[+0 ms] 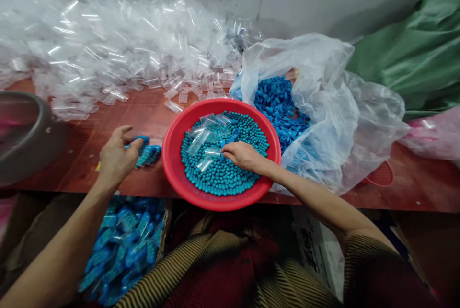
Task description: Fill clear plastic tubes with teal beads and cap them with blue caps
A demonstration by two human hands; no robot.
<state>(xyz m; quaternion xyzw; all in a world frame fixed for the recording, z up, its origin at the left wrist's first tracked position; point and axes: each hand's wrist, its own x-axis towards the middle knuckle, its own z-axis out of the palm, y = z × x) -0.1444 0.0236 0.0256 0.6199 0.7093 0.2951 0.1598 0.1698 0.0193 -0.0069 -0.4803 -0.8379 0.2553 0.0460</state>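
A red basin (169, 166) full of small turquoise beads (230, 181) stands at the table's front edge. Several clear plastic tubes (197, 144) lie on the beads. My right hand (244, 154) reaches into the basin from the right, its fingertips pinched on a small blue plastic piece (222, 145). Left of the basin, my left hand (120, 154) is just over the table with thumb and forefinger apart. Beside its thumb lie bead-filled clear tubes with blue ends (148, 155); its other fingers are partly hidden.
A large heap of clear tubes (143, 44) covers the back left. Behind the basin, a clear plastic bag (323, 92) holds blue pieces (275, 107). A grey tub (53, 140) stands far left. Below the edge, a box holds filled blue tubes (125, 245). Green cloth (413, 54) lies right.
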